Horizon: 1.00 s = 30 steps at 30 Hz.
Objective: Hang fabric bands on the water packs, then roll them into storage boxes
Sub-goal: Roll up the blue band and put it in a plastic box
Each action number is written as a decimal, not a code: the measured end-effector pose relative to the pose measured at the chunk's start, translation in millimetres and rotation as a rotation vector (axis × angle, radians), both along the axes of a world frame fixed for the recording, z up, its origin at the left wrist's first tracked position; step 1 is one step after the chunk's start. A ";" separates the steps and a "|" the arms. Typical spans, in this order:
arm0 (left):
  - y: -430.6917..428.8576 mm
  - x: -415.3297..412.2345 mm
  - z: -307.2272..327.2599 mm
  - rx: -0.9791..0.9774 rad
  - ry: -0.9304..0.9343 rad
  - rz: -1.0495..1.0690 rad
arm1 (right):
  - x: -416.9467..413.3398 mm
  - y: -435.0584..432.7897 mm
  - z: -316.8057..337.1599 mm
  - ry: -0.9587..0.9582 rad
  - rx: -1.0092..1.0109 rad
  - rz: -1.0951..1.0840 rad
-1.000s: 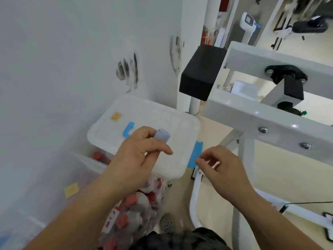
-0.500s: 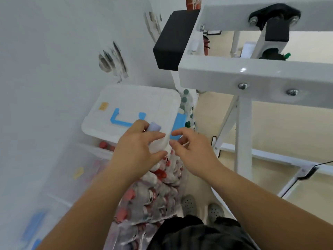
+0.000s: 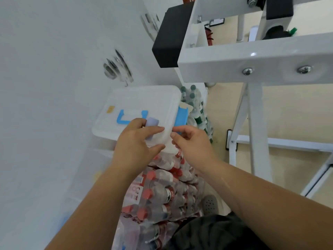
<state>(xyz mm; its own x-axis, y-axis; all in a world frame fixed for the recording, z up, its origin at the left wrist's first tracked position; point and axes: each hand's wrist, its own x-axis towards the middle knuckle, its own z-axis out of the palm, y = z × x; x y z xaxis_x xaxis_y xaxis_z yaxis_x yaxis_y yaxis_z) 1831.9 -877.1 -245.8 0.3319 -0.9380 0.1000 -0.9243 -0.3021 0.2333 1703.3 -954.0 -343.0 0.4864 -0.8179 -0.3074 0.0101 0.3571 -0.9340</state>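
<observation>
My left hand [image 3: 137, 143] grips a rolled pale lilac fabric band [image 3: 151, 122], whose end shows above my fingers. My right hand [image 3: 191, 143] hovers just to its right with thumb and fingers curled toward the roll; I cannot see anything between them. Both hands are above a white lidded storage box [image 3: 137, 100] with blue handle and latch. Below my arms lies a shrink-wrapped water pack [image 3: 162, 192] of red-capped bottles. A second pack of green-capped bottles [image 3: 195, 105] stands behind the box.
A white wall [image 3: 54, 69] with dark scuff marks runs along the left. A white metal frame [image 3: 252, 56] with a black block [image 3: 169, 37] hangs over the right. Another translucent box [image 3: 77, 177] sits low at left. Tan floor [image 3: 297, 112] lies beyond the frame's legs.
The view has tilted down and moved closer to the box. My right hand came left until it is nearly touching my left hand, which still holds the rolled band.
</observation>
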 end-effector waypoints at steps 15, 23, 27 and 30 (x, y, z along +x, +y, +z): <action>13.1 18.3 26.1 -0.140 0.057 -0.067 | -1.6 -6.3 41.6 0.150 -0.423 -0.109; 30.7 20.8 17.9 -0.226 0.097 -0.102 | 32.4 -12.9 76.5 -0.018 0.035 0.034; 38.3 20.3 13.6 -0.283 0.047 -0.035 | 31.3 -8.5 85.5 -0.114 0.063 0.022; 46.1 16.7 16.0 -0.336 0.042 -0.006 | 24.7 -4.8 93.9 -0.122 0.015 0.027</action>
